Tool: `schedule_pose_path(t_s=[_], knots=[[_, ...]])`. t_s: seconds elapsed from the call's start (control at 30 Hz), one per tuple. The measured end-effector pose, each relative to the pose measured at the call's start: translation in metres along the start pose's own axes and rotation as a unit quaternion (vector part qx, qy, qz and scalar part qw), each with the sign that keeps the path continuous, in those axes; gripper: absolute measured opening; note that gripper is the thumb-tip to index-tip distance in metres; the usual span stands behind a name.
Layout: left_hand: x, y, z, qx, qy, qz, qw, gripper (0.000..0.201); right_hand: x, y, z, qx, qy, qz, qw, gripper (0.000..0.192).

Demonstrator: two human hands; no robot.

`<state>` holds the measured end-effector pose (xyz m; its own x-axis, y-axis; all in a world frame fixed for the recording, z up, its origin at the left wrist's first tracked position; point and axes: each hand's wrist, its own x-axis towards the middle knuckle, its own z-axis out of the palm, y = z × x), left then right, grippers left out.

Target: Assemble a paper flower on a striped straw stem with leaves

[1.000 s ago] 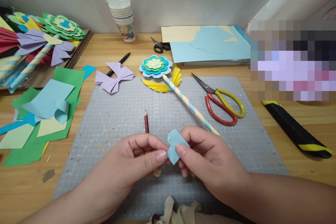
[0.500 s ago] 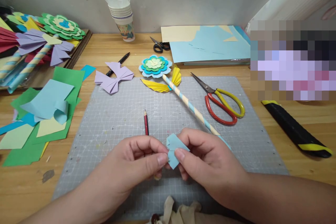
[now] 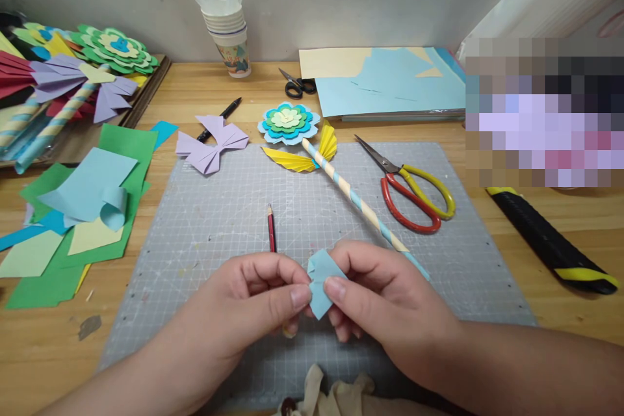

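over the grey mat (image 3: 205, 221), low in the middle: small blue paper (image 3: 319, 283) pinched between both hands, held just above the mat. left hand (image 3: 244, 312) closed, thumb and forefinger pressing one edge of the paper. right hand (image 3: 385, 299) closed too, thumb on top of the paper, fingers curled below it. paper already folded more than once, judging by the creases and the small size; not yet a finished shape, so probably folding only partly done. exact fold not clear from this view.

behind the hands: red pencil (image 3: 271, 234) lying on the mat, striped stick (image 3: 358, 198) with yellow fan (image 3: 307, 155) and layered flower (image 3: 288, 122) at its far end, looking complete. purple bow (image 3: 212, 143) near the mat's far left corner. red and yellow scissors (image 3: 414, 195) to the right, shut, well apart from the hands. loose green and blue sheets (image 3: 82, 208) at left.
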<state>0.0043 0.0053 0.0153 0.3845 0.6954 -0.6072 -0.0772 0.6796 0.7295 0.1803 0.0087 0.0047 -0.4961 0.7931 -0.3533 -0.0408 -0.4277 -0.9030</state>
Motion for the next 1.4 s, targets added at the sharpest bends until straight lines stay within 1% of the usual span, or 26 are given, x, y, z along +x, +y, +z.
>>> schedule_pose_path(t_s=[0.1, 0.17, 0.33, 0.47, 0.63, 0.73, 0.8, 0.87, 0.97, 1.03, 1.13, 1.2, 1.23, 1.3, 1.37, 1.4], knots=[[0.000, 0.000, 0.001, 0.002, 0.008, -0.006, 1.000, 0.019, -0.001, -0.001, -0.001, 0.031, -0.026, 0.007, 0.999, 0.024], [0.000, 0.000, 0.001, 0.013, 0.018, -0.007, 1.000, 0.020, -0.001, 0.000, -0.001, 0.022, -0.027, 0.007, 0.999, 0.025], [0.000, 0.000, 0.001, 0.025, 0.017, 0.017, 0.999, 0.022, 0.000, 0.000, 0.002, -0.062, 0.031, -0.001, 0.998, 0.026], [0.000, 0.001, 0.002, 0.036, 0.022, 0.032, 0.999, 0.021, 0.001, -0.003, 0.003, -0.085, 0.049, -0.004, 0.995, 0.028], [0.000, 0.001, 0.007, 0.107, 0.058, 0.062, 0.991, 0.018, -0.001, -0.002, 0.002, -0.100, 0.051, -0.026, 0.993, 0.026], [-0.003, 0.001, 0.009, 0.171, 0.078, 0.101, 0.977, 0.019, 0.000, -0.001, 0.002, -0.118, 0.044, -0.036, 0.991, 0.027], [-0.006, 0.002, 0.009, 0.201, 0.081, 0.128, 0.968, 0.020, 0.000, -0.001, 0.003, -0.125, 0.033, -0.036, 0.991, 0.028], [-0.008, 0.002, 0.009, 0.214, 0.081, 0.141, 0.963, 0.021, 0.000, -0.001, 0.003, -0.124, 0.030, -0.033, 0.991, 0.027], [-0.008, 0.001, 0.007, 0.214, 0.083, 0.136, 0.964, 0.022, 0.000, -0.001, 0.003, -0.119, 0.031, -0.030, 0.992, 0.028], [-0.008, 0.000, 0.006, 0.229, 0.085, 0.145, 0.959, 0.023, -0.001, 0.000, 0.003, -0.108, 0.028, -0.024, 0.993, 0.028], [-0.009, -0.001, 0.005, 0.246, 0.076, 0.176, 0.950, 0.024, 0.000, 0.002, 0.001, -0.061, 0.010, -0.002, 0.998, 0.025], [-0.010, -0.003, 0.004, 0.224, 0.058, 0.189, 0.954, 0.025, 0.003, 0.003, 0.000, 0.010, -0.014, 0.036, 0.999, 0.023], [-0.011, -0.004, 0.004, 0.209, 0.064, 0.196, 0.956, 0.021, 0.004, 0.003, -0.001, 0.055, -0.029, 0.057, 0.996, 0.023], [-0.011, -0.006, 0.003, 0.198, 0.104, 0.227, 0.948, 0.009, 0.006, 0.004, -0.003, 0.152, -0.071, 0.101, 0.981, 0.026], [-0.010, -0.006, 0.003, 0.226, 0.135, 0.265, 0.927, 0.018, 0.009, 0.006, -0.005, 0.235, -0.125, 0.144, 0.953, 0.026], [-0.010, -0.006, 0.002, 0.248, 0.131, 0.280, 0.918, 0.018, 0.009, 0.006, -0.005, 0.267, -0.151, 0.166, 0.937, 0.024]])
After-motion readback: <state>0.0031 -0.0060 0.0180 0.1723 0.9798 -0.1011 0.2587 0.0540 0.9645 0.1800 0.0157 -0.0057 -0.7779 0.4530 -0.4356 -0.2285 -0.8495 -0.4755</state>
